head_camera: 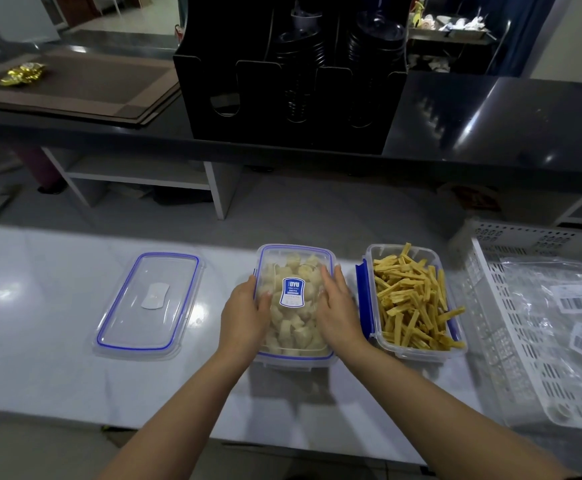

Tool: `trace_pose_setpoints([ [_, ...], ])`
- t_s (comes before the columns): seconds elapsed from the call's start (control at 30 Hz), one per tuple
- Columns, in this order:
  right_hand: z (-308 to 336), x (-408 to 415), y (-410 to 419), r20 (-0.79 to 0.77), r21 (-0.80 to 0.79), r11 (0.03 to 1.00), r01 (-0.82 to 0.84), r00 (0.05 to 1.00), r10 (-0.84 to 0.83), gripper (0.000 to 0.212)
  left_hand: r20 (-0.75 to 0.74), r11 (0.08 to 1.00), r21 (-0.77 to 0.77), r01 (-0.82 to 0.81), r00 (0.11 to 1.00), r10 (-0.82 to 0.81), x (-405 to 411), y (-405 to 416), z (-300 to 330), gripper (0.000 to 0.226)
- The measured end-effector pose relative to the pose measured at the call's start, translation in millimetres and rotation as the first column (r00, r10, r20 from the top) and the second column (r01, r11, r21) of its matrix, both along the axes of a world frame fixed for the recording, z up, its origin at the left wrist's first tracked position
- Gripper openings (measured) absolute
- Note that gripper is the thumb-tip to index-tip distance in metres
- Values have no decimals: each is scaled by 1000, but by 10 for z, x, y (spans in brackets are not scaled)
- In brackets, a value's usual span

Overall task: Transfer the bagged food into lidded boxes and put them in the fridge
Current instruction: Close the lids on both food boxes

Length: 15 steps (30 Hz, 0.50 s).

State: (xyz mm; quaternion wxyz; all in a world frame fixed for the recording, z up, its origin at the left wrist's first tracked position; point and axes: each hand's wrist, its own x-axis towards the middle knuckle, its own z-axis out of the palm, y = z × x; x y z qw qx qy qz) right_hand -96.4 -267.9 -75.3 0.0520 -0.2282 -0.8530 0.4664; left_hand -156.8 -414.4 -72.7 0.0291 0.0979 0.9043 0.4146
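A clear box (294, 261) with pale food chunks stands at the middle of the white counter, with a blue-rimmed lid lying on top of it. My left hand (246, 313) presses flat on the lid's left side and my right hand (336, 308) presses on its right side. To the right stands an uncovered box of yellow tofu sticks (412, 299) with blue clasps. A second clear lid (149, 303) lies flat on the counter to the left.
A white perforated basket (504, 327) at the right holds empty clear bags with barcode labels (559, 303). Behind the counter runs a dark raised counter (490, 109) with a black organiser of stacked bowls (293, 81) and brown placemats (74, 84).
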Motion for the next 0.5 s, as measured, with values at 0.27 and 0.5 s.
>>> trace_pose_setpoints([
  [0.27, -65, -18, 13, 22, 87, 996, -38, 999, 36, 51, -2, 1000, 24, 7, 1000, -7, 12, -14, -118, 30],
  [0.5, -55, -14, 52, 51, 145, 987, -69, 997, 62, 52, -68, 989, -130, 77, 994, -87, 4, 16, -135, 44],
])
